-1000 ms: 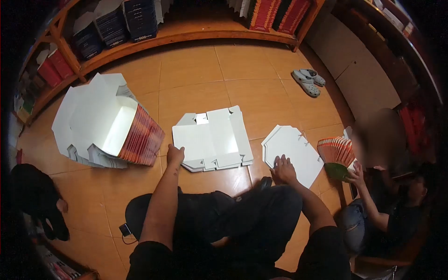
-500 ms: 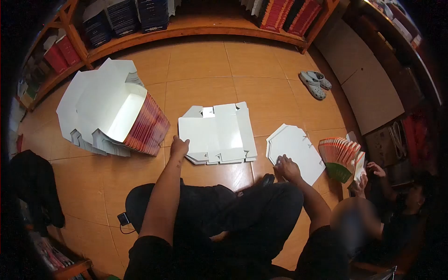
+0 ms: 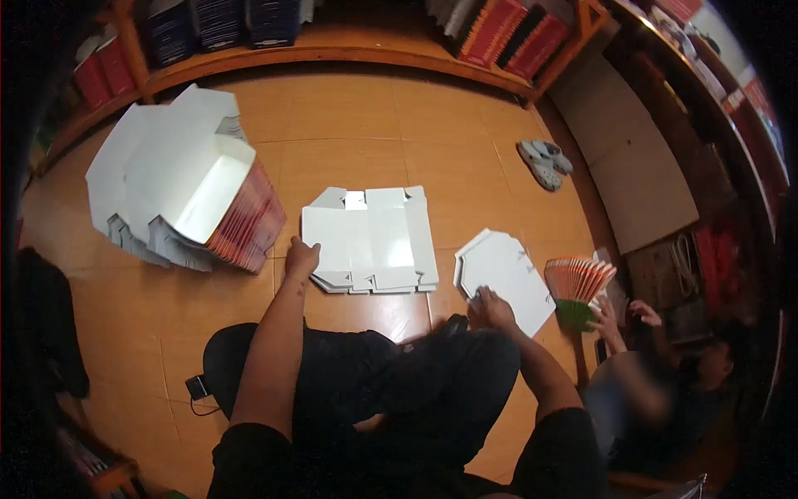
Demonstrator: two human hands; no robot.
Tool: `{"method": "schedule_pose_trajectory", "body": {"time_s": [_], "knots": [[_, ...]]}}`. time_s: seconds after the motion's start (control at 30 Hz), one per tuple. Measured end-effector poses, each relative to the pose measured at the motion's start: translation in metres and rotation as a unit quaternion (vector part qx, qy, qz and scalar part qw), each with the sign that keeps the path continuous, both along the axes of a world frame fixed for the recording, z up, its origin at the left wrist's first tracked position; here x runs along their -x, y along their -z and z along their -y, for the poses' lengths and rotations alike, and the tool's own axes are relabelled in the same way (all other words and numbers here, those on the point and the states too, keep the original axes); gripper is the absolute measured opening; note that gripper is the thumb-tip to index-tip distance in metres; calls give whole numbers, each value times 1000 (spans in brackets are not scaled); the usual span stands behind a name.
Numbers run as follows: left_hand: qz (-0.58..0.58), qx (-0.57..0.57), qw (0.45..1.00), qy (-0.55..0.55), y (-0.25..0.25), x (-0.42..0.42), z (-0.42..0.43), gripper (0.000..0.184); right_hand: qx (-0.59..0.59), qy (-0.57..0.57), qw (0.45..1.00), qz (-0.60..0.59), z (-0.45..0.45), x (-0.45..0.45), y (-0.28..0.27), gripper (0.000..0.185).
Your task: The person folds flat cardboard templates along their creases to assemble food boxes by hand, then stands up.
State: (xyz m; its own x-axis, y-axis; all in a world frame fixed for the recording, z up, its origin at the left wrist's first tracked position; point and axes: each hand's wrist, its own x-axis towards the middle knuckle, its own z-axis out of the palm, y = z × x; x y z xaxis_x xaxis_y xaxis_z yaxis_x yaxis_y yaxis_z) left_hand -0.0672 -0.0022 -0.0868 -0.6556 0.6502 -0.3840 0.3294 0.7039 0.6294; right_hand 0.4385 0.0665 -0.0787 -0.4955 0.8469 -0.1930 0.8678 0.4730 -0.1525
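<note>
Flat white die-cut cartons [image 3: 370, 237] lie stacked on the floor in front of me. My left hand [image 3: 302, 257] is at their left edge, thumb and fingers closed on that edge. To the right lies a smaller pile of white many-sided sheets [image 3: 503, 279]. My right hand [image 3: 489, 308] rests at the lower left edge of this pile, its fingers bent together; what they hold, if anything, is hidden. At the left stands a nested stack of open boxes [image 3: 252, 220], white inside and red outside.
A person [image 3: 665, 399] sits at the right, one hand beside a fanned orange and green stack [image 3: 576, 287]. Grey clogs [image 3: 544, 164] lie farther back. A wooden shelf [image 3: 366, 48] runs along the back. A small black device [image 3: 198, 387] is by my left knee.
My right hand has moved from lying spread on the right pile to its lower left edge, fingers drawn in. My left hand stays at the cartons' edge. The view has shifted.
</note>
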Motion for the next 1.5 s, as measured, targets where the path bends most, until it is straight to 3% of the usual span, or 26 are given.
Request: {"method": "schedule_pose_trajectory", "body": {"time_s": [0.07,0.13,0.2,0.27,0.33,0.4,0.47,0.5,0.53,0.57,0.63,0.7,0.73,0.8,0.87,0.9,0.93,1.0,1.07,1.13,1.2,1.3,1.37,1.4,1.47,1.5], "knots": [[0,-25,999,-23,8,5,1,64,73,23,997,8,-2,-4,-15,41],[-70,-27,996,-46,-39,-10,2,60,-93,55,990,-88,-10,-16,-29,35],[-71,-115,989,-58,-32,-12,-5,56,-4,281,935,-215,-6,13,-116,33],[-77,-206,973,-62,-37,-23,-13,52,-210,124,959,-142,-38,-27,-122,29],[25,-359,932,31,-53,-47,-19,49,-225,114,952,-172,-30,-8,-181,30],[139,-376,909,110,-79,-90,-18,52,-234,100,945,-205,-14,19,-227,31],[197,-397,863,241,-107,-138,-9,64,-117,104,885,-438,5,56,-249,28],[314,-392,824,262,-125,-158,0,68,-85,132,906,-393,23,80,-262,28],[424,-382,773,278,-139,-176,5,72,-106,69,885,-448,33,107,-255,26],[445,-439,742,242,-140,-197,-4,77,-125,9,856,-501,44,133,-247,25],[451,-494,715,202,-151,-186,-2,83,-140,-72,911,-380,79,181,-251,29],[742,-406,523,102,-207,-130,29,96,-150,-107,912,-365,90,212,-245,34],[770,-386,501,81,-222,-98,42,102,-140,-119,913,-365,89,222,-240,36],[744,-442,478,150,-235,-54,52,101,-221,-295,854,-367,78,244,-227,40],[632,-391,662,97,-248,-32,64,91,-190,-372,852,-316,81,255,-214,45],[638,-345,685,76,-247,-22,66,69,-169,-381,856,-304,80,258,-203,47],[633,-340,691,76,-235,-9,66,69,-147,-392,861,-290,78,259,-189,48],[477,-241,829,163,-207,11,65,56,-115,-413,864,-264,71,254,-166,50],[482,-239,825,172,-192,11,63,56,-81,-428,868,-236,60,245,-154,53],[491,-230,821,180,-187,10,67,56,28,-209,906,-368,49,234,-146,58],[506,-267,790,218,-195,16,68,57,42,24,838,-543,9,229,-118,61],[481,-308,788,228,-213,16,81,57,69,180,791,-581,-47,202,-106,61],[493,-316,779,222,-218,16,82,57,473,238,552,-645,-72,180,-94,64],[503,-332,770,212,-222,16,80,58,469,237,546,-652,-67,183,-106,64],[466,-347,784,219,-221,17,75,57,277,154,648,-693,-52,186,-136,64],[374,-346,831,225,-203,25,69,53,296,126,664,-675,-55,178,-146,60]]}}
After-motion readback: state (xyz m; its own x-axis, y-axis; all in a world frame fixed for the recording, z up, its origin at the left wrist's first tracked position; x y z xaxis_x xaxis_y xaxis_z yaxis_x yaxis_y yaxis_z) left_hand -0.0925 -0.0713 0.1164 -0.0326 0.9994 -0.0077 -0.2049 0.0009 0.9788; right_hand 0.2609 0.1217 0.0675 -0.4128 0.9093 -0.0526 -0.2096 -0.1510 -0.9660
